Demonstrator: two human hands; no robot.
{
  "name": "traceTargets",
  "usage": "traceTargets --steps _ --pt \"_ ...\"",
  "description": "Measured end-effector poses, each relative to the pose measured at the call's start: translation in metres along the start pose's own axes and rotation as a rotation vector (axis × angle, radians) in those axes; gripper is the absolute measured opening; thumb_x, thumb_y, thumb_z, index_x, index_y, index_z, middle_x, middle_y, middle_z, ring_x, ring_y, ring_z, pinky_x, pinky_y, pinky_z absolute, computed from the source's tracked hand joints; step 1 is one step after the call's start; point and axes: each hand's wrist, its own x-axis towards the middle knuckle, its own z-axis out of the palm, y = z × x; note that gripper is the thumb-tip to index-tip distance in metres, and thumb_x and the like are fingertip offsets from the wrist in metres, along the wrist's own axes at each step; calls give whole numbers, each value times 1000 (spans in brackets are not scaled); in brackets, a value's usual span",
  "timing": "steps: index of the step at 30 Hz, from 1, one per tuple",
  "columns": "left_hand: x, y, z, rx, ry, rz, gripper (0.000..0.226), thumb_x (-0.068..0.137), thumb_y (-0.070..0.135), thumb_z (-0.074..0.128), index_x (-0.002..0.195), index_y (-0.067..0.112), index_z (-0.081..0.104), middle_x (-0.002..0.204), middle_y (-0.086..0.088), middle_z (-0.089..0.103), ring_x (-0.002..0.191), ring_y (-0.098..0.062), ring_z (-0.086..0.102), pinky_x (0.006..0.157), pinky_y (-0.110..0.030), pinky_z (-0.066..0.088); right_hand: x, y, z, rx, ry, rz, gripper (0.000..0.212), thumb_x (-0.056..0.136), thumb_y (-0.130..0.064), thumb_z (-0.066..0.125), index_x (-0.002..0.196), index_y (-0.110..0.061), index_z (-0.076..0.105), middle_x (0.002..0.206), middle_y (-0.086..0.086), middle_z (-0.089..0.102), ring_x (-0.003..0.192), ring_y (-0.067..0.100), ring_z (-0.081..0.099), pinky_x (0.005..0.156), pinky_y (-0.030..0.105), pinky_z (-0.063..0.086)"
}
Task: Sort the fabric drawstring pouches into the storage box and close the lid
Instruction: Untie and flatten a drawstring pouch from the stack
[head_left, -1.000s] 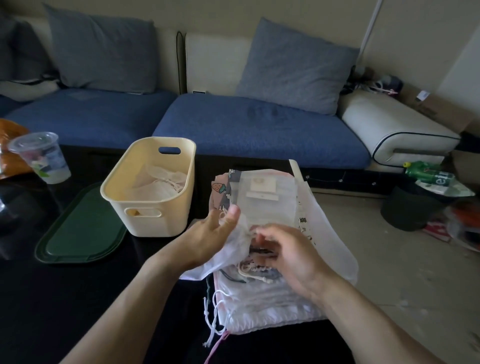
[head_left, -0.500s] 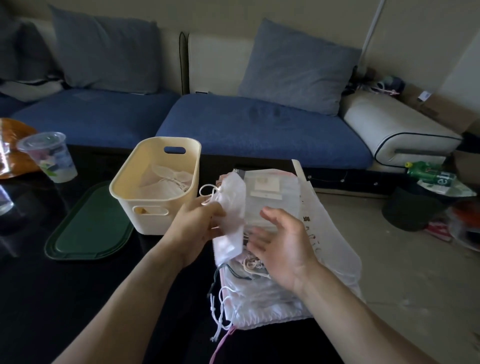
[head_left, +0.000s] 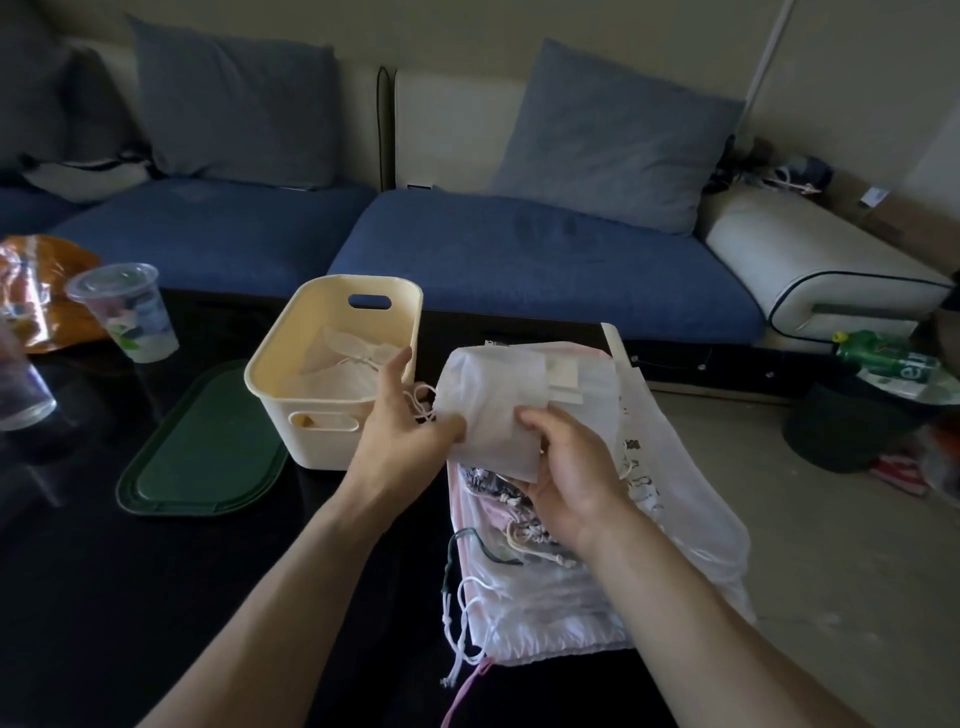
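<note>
Fingers (head_left: 535, 421) of two hands round one pouch (head_left: 493, 410)

Pouch (head_left: 493, 410) thin matt cloth (semi-sheer); box (head_left: 332, 374) smooth plastic; table (head_left: 104, 597) glossy black.

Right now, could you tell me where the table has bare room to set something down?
Bare dark table lies near the person, below the green lid and left of the pouch pile. It is crowded around the cream box, where both hands hold a white pouch, and by the cup at far left.

green bottle (head_left: 883, 358) label with partial white letters "el", other print unreadable
</note>
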Motion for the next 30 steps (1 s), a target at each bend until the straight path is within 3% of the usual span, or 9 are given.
traceTargets --steps 3,6,9,13,16,18,21,25,30 --pt "5 6 -9 -146 -58 -143 84 69 45 76 144 31 40 132 -7 56 115 -25 59 97 -51 52 3 0 5 -267 6 -98 17 94 -18 61 102 -12 74 104 10 76 106 32 69 100 50 51" --pt "3 3 -15 -55 -15 -95 64 87 30 75 142 22 44 102 -1 69 87 -14 70 82 -37 59 1 -4 8 -436 -120 -78 48 78 -48 78 113 -16 71 105 3 77 101 23 72 97 46 56" --pt "-1 3 -21 -52 -32 -34 63 87 28 75 142 17 47 99 1 71 83 -9 71 71 -23 58 0 -7 6 -510 -136 -95 81 57 -44 94 126 -21 58 109 4 75 96 20 74 88 44 60" --pt "2 7 -32 159 89 178 45 92 38 66 132 26 50 106 12 63 98 -8 64 83 -30 54 5 -18 10 -503 -23 -236 65 70 -33 89 124 -25 54 108 -1 74 94 14 73 80 35 61" --pt "6 8 -44 233 347 363 19 92 20 60 110 21 64 111 6 62 108 -16 57 96 -40 48 17 -28 27 -666 4 -400 35 84 -31 80 114 -21 65 105 -7 72 94 10 70 75 23 55" --pt "8 8 -53 289 453 319 17 92 12 54 104 17 66 115 -2 60 114 -25 51 98 -41 44 30 -39 47 -789 -6 -512 17 92 -28 72 103 -14 70 96 -7 73 85 6 66 67 15 49" --pt "15 -2 -68 562 472 95 33 90 17 55 122 14 59 136 -13 46 134 -34 30 111 -45 26 60 -61 88 -981 -82 -647 9 94 -21 69 98 -13 69 88 -5 70 75 5 61 65 20 46" --pt "25 -15 -74 601 428 -18 47 88 24 58 134 13 52 155 -18 21 147 -34 9 120 -48 10 107 -73 145 -1160 -274 -573 43 94 -14 67 134 -20 54 108 3 68 94 17 65 78 26 49" --pt "31 -17 -73 531 444 -10 44 87 21 60 127 5 48 158 -26 8 146 -39 11 118 -49 19 159 -45 188 -1419 -454 -497 43 90 4 55 122 -22 65 119 2 60 100 19 58 83 27 46"
